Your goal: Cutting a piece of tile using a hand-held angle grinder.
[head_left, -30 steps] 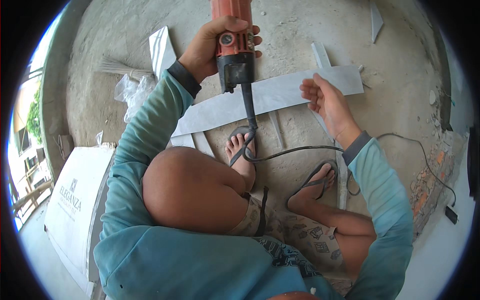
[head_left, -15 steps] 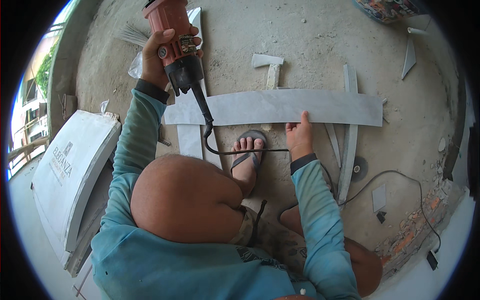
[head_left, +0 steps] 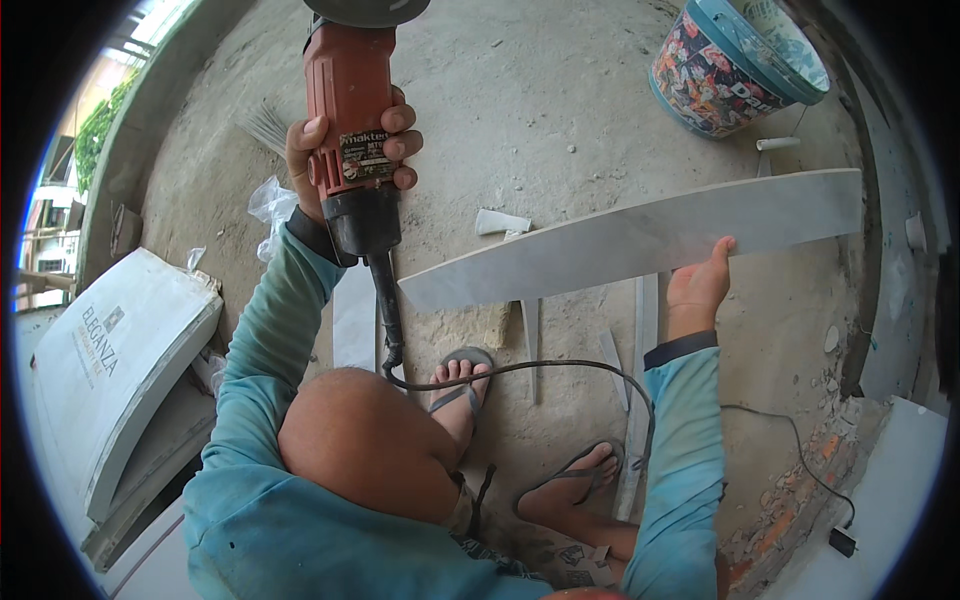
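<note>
My left hand [head_left: 304, 165] is wrapped around the body of a red and black angle grinder [head_left: 350, 90]. The grinder stands upright in my view, its disc [head_left: 368, 10] cut off by the top edge. From its black end a cord [head_left: 530, 366] loops across in front of my feet. My right hand [head_left: 698, 288] grips a long grey tile strip [head_left: 620, 245] by its near edge, thumb on top; the fingers beneath are hidden. The strip is tilted, its right end farther away, and its left end lies just right of the grinder's cord end.
A patterned bucket [head_left: 715, 75] stands at the far right. Narrow strips [head_left: 530, 350] and a pale tile piece [head_left: 355, 320] lie on the concrete floor. A white box [head_left: 125, 360] leans at left. A plastic bag [head_left: 273, 210], wire bristles [head_left: 262, 125] and a plug [head_left: 842, 541] also lie about.
My right hand has lifted the tile strip off the pieces below and carried it right, tilting it. The grinder has turned slightly, and its disc has come into view.
</note>
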`<state>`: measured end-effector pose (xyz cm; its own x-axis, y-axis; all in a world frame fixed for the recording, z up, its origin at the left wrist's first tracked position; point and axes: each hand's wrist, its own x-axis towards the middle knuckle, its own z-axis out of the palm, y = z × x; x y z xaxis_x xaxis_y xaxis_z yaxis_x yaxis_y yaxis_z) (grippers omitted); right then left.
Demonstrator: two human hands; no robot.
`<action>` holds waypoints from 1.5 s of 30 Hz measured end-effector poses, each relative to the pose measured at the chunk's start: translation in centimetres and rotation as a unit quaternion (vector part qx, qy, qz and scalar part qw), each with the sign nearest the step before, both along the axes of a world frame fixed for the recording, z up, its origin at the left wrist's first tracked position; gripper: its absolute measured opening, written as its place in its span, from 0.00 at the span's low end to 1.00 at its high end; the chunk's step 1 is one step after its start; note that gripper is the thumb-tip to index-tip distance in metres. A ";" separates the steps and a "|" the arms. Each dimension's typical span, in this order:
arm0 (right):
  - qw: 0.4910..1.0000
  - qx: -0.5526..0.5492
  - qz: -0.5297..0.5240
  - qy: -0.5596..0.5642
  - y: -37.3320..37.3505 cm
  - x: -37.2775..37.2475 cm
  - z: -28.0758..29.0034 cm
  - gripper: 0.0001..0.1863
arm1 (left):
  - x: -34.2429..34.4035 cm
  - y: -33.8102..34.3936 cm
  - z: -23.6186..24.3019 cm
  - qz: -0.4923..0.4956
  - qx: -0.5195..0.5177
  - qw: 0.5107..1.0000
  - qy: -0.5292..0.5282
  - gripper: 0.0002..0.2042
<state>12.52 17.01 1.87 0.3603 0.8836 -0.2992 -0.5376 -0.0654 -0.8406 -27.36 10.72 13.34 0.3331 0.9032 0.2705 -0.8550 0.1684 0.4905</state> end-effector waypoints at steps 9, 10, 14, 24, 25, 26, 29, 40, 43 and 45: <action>0.954 -0.051 0.021 -0.295 19.5 14.8 16.4 0.43 | -1.1 -0.1 5.4 0.000 0.078 0.993 -0.090 0.34; 0.937 -0.055 0.037 -0.344 20.4 14.4 17.3 0.45 | -2.1 -0.5 5.6 -0.015 0.099 0.988 -0.117 0.34; 0.816 -0.008 0.096 -0.570 22.5 13.5 18.2 0.45 | -3.8 -1.8 6.5 -0.021 0.092 0.984 -0.153 0.30; 0.545 0.124 0.441 -0.702 11.4 -8.0 6.9 0.46 | -3.2 -4.7 6.2 0.003 0.015 0.991 -0.132 0.26; 0.536 0.119 0.460 -0.698 8.9 -10.4 6.1 0.44 | -2.9 -5.0 6.4 0.015 0.012 0.991 -0.130 0.27; 0.510 0.130 0.482 -0.701 7.1 -12.2 5.0 0.42 | -2.3 -4.9 6.5 0.030 0.019 0.993 -0.114 0.27; 0.441 0.113 0.549 -0.701 2.1 -15.7 1.2 0.41 | -2.4 -3.7 4.1 0.039 -0.027 0.993 -0.111 0.30; 0.409 0.144 0.665 -0.608 -6.8 -20.7 -5.5 0.42 | -3.0 -5.5 2.4 0.026 -0.063 0.993 -0.094 0.27; 0.423 0.110 0.673 -0.596 -7.1 -20.7 -6.3 0.39 | -2.1 -5.1 1.3 0.023 -0.068 0.993 -0.091 0.26; 0.426 0.105 0.672 -0.597 -7.3 -20.9 -6.5 0.39 | -1.6 -4.6 0.7 0.022 -0.071 0.994 -0.086 0.26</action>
